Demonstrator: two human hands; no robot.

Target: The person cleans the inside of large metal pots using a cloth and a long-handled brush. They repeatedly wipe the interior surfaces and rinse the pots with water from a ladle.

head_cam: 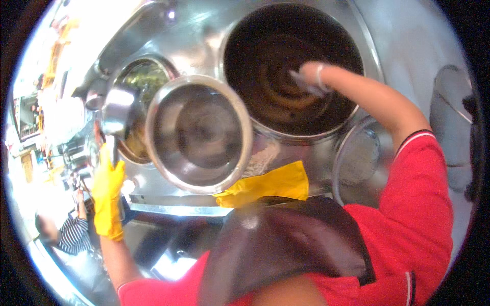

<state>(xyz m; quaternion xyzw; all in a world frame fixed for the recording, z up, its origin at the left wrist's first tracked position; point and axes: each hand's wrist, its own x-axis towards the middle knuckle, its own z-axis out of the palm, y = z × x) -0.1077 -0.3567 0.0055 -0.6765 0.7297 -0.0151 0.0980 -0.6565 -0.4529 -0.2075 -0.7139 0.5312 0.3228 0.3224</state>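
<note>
My left hand (108, 191), in a yellow rubber glove, grips the handle of a small metal saucepan (119, 105). That pan sits tilted over a round pot (151, 74) with yellowish contents. My bare right hand (311, 72), with a pale band at the wrist, reaches into a large deep metal pot (293, 130) with a dark interior. Motion blurs a pale greyish object (308, 85) that appears held in it; its kind is unclear. Between the hands stands a wide metal basin (199, 153). A loose yellow rubber glove (268, 181) lies close before my dark apron.
A round metal vessel (337, 174) stands by my right elbow, partly hidden. The steel counter's front edge (180, 210) runs before me. Far left, a person in a striped top (74, 233) is at work, near blurred, overexposed clutter.
</note>
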